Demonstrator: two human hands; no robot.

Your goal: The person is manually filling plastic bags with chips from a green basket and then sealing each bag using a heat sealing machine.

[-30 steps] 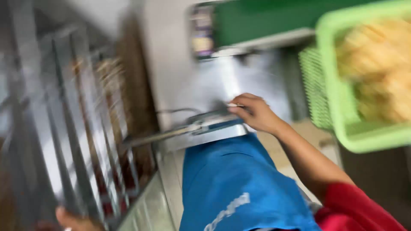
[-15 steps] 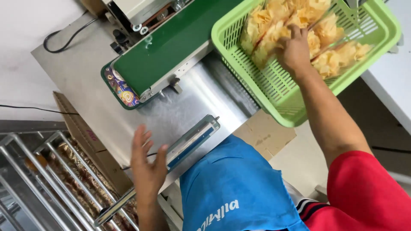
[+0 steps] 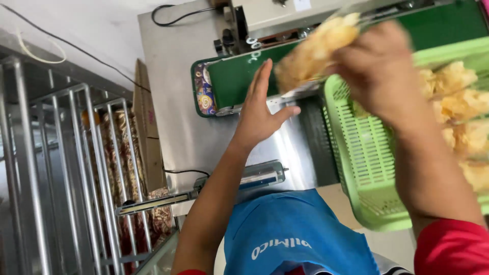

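A clear bag of pale yellow chips (image 3: pixel 315 48) is being held up in the air, above the near edge of the green conveyor belt (image 3: pixel 239 76) and just to the left of the green plastic basket (image 3: pixel 364 158). The bag is blurred, so its seal and exact outline are not showing clearly. The right hand (image 3: pixel 379 74) is clenching around the bag's right end, with the back of the hand turned toward the camera and the red sleeve (image 3: pixel 451 247) showing at the lower right. The left hand (image 3: pixel 260 114) is hovering open just left of the bag, fingers stretched straight and thumb spread toward the bag's lower edge; whether it is touching the bag cannot be told. It is grasping nothing.

The basket is sitting to the right, and more bags of the same chips (image 3: pixel 461 112) are lying inside it. The belt is running along the front of a grey machine (image 3: pixel 285 15) that is standing on the steel tabletop (image 3: pixel 168 91). A black cable (image 3: pixel 168 7) is curling at the tabletop's far edge. A metal lever bar (image 3: pixel 204 191) is lying at the near edge, above a blue apron (image 3: pixel 295 234). To the left, a steel rack (image 3: pixel 61 168) is standing with brown packed goods (image 3: pixel 125 153) behind its bars.
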